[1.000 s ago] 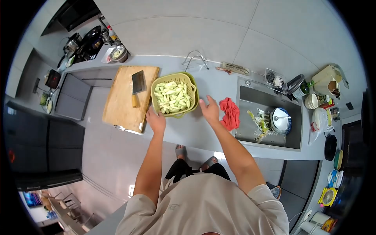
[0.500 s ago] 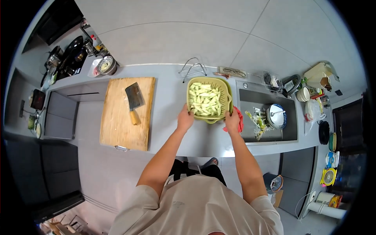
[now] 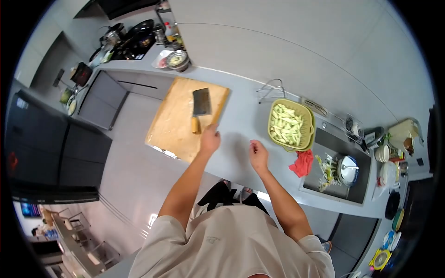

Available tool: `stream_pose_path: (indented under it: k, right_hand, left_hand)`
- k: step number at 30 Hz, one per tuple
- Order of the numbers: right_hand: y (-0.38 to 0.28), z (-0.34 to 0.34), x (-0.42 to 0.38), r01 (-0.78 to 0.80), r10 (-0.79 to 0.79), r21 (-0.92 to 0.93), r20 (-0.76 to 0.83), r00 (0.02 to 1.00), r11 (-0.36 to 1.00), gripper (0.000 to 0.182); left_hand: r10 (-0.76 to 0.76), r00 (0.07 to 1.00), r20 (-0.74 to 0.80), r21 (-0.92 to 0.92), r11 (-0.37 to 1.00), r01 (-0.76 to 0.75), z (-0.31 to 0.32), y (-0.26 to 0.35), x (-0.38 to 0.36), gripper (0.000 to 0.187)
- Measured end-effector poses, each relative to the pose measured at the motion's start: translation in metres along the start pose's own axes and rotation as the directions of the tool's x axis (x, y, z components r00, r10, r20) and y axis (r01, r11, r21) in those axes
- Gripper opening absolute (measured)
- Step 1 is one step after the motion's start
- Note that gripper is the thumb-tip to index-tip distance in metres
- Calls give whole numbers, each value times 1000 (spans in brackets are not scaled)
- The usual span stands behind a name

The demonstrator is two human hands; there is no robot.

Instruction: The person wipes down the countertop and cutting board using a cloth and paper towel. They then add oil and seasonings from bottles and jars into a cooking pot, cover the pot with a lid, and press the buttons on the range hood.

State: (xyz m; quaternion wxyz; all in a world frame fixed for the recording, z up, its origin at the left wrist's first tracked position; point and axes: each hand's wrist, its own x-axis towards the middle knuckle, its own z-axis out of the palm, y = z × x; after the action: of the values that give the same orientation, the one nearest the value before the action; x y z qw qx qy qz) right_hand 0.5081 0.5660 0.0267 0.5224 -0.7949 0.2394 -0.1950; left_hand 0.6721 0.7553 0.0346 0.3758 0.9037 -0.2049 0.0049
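Observation:
My left hand is at the right edge of the wooden cutting board, near the cleaver's handle, with its fingers loosely apart and nothing visible in them. On the board lies a cleaver with a dark blade and a wooden handle pointing toward me. My right hand hovers over the counter, its fingers curled in and holding nothing I can see. To its upper right stands a yellow-green basket filled with pale green cut vegetable pieces. A red cloth lies beside the basket.
The sink at the right contains vegetable scraps and a bowl. Behind the basket is a wire rack. A metal bowl stands at the far left corner, near the stove.
Both hands have let go of the basket, which rests on the counter. My hands have moved left toward the cutting board, and the camera view has turned left.

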Motion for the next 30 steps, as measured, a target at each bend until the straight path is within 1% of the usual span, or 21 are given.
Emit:
stream_pose_path:
  k: [2, 3, 5, 6, 9, 12, 15, 16, 18, 21, 22, 24, 27, 28, 30]
  right_hand:
    - [-11, 37, -4, -64, 77, -76, 188, 979, 995, 29]
    - [-16, 53, -7, -94, 124, -123, 270, 955, 988, 32]
    - [-19, 84, -11, -83, 143, -182, 345, 928, 980, 36]
    - [-21, 98, -12, -79, 156, -212, 377, 913, 974, 38]
    - [-31, 142, -14, -104, 219, -303, 376, 900, 947, 43]
    - [-49, 179, -10, -228, 341, -351, 305, 889, 908, 42]
    - [-64, 205, -5, -367, 437, -355, 139, 888, 860, 38]
    - [-62, 212, -3, -384, 444, -377, 86, 892, 843, 32]
    - [-60, 223, -6, -413, 440, -336, 2, 898, 846, 28]
    - [-56, 228, -11, -438, 418, -255, -134, 899, 862, 22]
    - [-55, 228, -10, -437, 405, -227, -173, 898, 870, 19]
    - [-49, 222, -4, -424, 365, -270, -245, 898, 864, 17]
    - [-36, 200, 17, -442, 348, -305, -314, 883, 844, 15]
    - [-31, 192, 25, -440, 334, -329, -332, 882, 836, 15]
    - [-27, 179, 40, -416, 288, -352, -362, 886, 838, 16]
  left_hand:
    - [-180, 974, -136, -3, 984, 181, -52, -35, -1, 38]
    - [-170, 965, -198, 38, 983, 181, -71, -70, 1, 40]
    - [-211, 944, -254, 92, 966, 240, -108, -125, 5, 43]
    - [-225, 939, -260, 174, 946, 274, -121, -157, 9, 43]
    - [-331, 907, -260, 299, 866, 401, -161, -203, 26, 43]
    - [-315, 930, -191, 393, 843, 366, -177, -260, 54, 40]
    - [-327, 926, -191, 372, 849, 376, -168, -307, 81, 30]
    - [-338, 926, -167, 346, 859, 376, -170, -304, 87, 26]
    - [-351, 930, -109, 301, 880, 367, -170, -293, 95, 20]
    - [-243, 960, -140, 300, 913, 275, -160, -311, 95, 17]
    - [-203, 972, -116, 253, 941, 227, -157, -314, 102, 17]
    - [-128, 989, -76, 155, 978, 139, -146, -311, 105, 18]
    - [-123, 992, -12, 60, 991, 123, -125, -281, 126, 19]
    - [-131, 991, 39, 58, 990, 128, -120, -274, 132, 21]
    - [-103, 993, 56, 67, 993, 99, -110, -260, 142, 23]
